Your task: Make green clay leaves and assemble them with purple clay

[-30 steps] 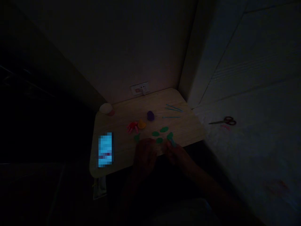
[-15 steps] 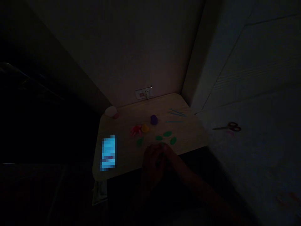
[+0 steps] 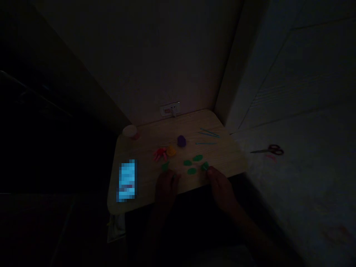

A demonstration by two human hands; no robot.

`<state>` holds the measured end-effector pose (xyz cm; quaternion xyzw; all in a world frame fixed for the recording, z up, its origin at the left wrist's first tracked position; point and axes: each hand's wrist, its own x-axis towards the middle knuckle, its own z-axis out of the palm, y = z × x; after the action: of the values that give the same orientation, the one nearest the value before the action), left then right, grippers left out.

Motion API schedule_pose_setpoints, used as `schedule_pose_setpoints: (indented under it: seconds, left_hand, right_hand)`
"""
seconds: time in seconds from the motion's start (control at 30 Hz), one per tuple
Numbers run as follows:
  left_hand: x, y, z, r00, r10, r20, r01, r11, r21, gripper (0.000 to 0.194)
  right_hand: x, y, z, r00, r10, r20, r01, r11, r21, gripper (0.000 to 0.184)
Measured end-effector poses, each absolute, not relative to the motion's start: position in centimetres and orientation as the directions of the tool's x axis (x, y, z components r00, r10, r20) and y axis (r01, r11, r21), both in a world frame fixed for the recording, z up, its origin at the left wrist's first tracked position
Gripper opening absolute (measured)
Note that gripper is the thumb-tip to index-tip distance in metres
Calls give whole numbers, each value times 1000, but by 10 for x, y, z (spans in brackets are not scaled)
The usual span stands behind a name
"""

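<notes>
- My right hand (image 3: 221, 185) seems pinched shut on one green piece (image 3: 205, 166) — table's (image 3: 144, 189) near edge.
- Left hand (image 3: 166, 185): grip, can't tell.
- Three green ovals (image 3: 197, 158), three blue sticks (image 3: 206, 143).

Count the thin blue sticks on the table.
3. The first stick and second stick lie towards the table's far right, converging at their right ends; the third stick lies apart, nearer the front edge.

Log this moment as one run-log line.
right hand: fingers at green piece | left hand: near second green lump | table: green ovals, purple piece | off table: scissors
</notes>
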<state>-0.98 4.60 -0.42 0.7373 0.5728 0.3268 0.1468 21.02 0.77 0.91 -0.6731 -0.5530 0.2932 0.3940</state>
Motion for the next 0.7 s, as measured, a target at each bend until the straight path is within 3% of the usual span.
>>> schedule_pose_setpoints:
  seconds: [0.13,0.3,0.53,0.7]
  left_hand:
    - [-10,48,-10,217,908,359,725,-396,564,27]
    - [-12,47,-12,360,849,386,708,-518,480,42]
    - [-3,46,0,470,852,233,807,-521,278,59]
    - [0,45,8,500,845,190,796,-535,284,50]
  right_hand:
    - [212,9,6,178,980,89,595,-35,-803,36]
    - [212,11,20,52,993,103,626,48,-778,35]
    - [211,6,29,45,994,103,638,51,-768,39]
    - [198,3,32,5,999,35,665,22,-747,36]
